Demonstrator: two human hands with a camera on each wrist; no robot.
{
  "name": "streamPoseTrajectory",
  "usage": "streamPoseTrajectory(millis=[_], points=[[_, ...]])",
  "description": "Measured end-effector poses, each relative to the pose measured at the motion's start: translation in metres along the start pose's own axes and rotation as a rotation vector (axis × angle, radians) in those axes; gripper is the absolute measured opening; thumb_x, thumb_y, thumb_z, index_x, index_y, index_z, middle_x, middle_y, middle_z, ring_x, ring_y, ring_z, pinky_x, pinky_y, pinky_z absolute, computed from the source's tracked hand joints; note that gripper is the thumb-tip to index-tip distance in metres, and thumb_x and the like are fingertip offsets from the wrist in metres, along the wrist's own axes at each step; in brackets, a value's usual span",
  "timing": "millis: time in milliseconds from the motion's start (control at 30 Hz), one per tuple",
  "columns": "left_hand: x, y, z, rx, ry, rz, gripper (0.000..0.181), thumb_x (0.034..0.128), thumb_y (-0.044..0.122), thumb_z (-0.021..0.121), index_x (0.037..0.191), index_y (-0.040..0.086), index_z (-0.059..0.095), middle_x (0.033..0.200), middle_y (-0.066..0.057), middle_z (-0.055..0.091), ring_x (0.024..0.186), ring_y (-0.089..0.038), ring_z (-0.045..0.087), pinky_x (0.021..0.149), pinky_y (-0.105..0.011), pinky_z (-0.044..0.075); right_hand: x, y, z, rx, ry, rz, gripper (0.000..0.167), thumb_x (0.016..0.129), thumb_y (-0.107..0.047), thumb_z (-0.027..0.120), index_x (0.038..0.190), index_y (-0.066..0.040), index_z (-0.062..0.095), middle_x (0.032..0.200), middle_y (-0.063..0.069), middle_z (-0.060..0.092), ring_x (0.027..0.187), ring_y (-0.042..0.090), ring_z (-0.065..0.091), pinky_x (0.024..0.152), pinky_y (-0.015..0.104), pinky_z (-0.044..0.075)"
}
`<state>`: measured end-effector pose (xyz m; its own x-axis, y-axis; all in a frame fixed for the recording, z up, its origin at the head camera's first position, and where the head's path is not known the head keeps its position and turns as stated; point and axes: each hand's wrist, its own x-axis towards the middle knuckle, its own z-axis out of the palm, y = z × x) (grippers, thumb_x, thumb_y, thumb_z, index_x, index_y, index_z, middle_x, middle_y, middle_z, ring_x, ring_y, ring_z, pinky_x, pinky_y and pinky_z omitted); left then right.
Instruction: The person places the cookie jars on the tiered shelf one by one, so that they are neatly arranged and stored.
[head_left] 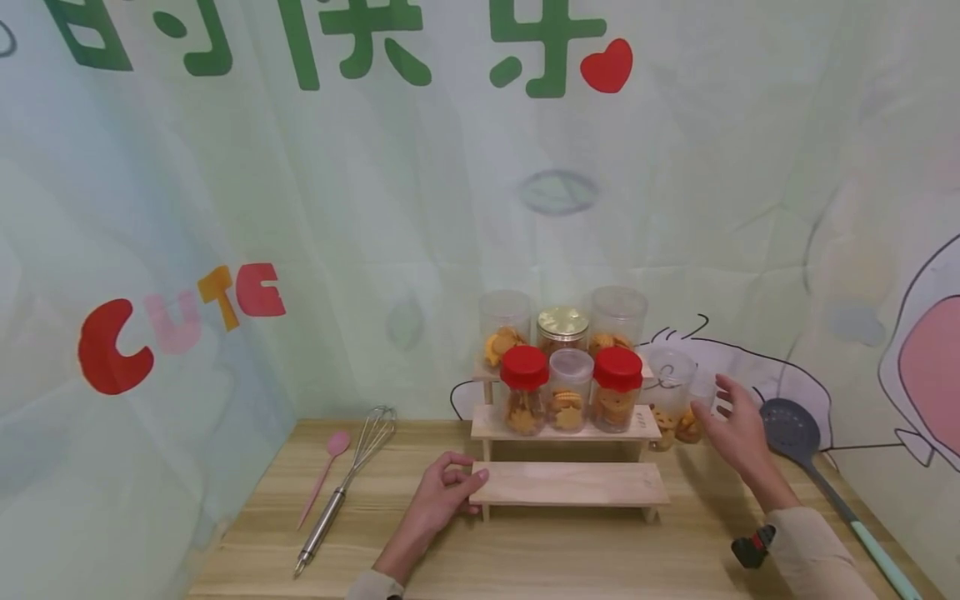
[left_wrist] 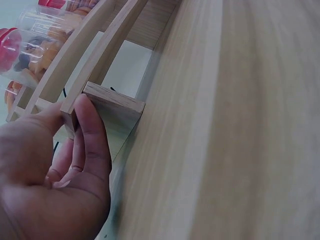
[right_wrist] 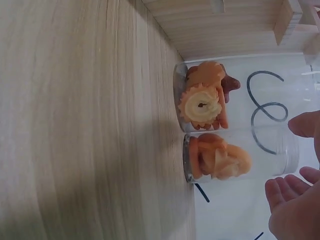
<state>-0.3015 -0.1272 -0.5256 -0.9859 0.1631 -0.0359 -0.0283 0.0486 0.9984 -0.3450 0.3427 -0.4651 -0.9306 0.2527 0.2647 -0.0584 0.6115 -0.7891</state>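
Note:
My left hand (head_left: 442, 493) pinches the left end of the lowest step of a three-tier wooden rack (head_left: 568, 483), thumb above and fingers below. My right hand (head_left: 738, 433) is beside a narrow clear jar (right_wrist: 217, 156) of cookies on the table, right of the rack. In the right wrist view its thumb and straight fingers stand on either side of the jar's top, with gaps visible. A wider clear cookie jar (right_wrist: 202, 97) stands against the narrow one. On the middle step are two red-lidded jars (head_left: 617, 392) with a clear-topped jar (head_left: 570, 396) between them.
The top step carries two clear jars (head_left: 505, 312) and a gold-lidded jar (head_left: 562, 323). A whisk (head_left: 337, 500) and a pink spoon (head_left: 324, 475) lie at left. A grey slotted spatula (head_left: 793, 429) leans at right. A printed curtain (head_left: 420, 208) hangs behind the table (head_left: 570, 554).

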Motion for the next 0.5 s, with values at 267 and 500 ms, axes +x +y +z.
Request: streamPoseTrajectory(millis=[267, 500], points=[[0.0003, 0.0009, -0.0005, -0.007, -0.012, 0.003, 0.05, 0.103, 0.024, 0.078, 0.135, -0.004, 0.052, 0.086, -0.003, 0.072, 0.073, -0.016, 0.074, 0.07, -0.032, 0.069, 0.0043, -0.0001, 0.0059, -0.058, 0.018, -0.079, 0.075, 0.109, -0.017, 0.063, 0.17, -0.001, 0.023, 0.169, 0.038, 0.03, 0.149, 0.059, 0.038, 0.119, 0.073, 0.044], [-0.0006, 0.0036, -0.0006, -0.012, -0.02, -0.004, 0.052, 0.1028, 0.026, 0.078, 0.136, -0.004, 0.052, 0.086, -0.003, 0.071, 0.072, -0.016, 0.074, 0.072, -0.033, 0.069, 0.0059, 0.0047, 0.0079, -0.126, 0.029, -0.094, 0.057, 0.109, -0.017, 0.062, 0.16, 0.001, 0.044, 0.163, 0.038, 0.037, 0.145, 0.059, 0.041, 0.114, 0.073, 0.049]])
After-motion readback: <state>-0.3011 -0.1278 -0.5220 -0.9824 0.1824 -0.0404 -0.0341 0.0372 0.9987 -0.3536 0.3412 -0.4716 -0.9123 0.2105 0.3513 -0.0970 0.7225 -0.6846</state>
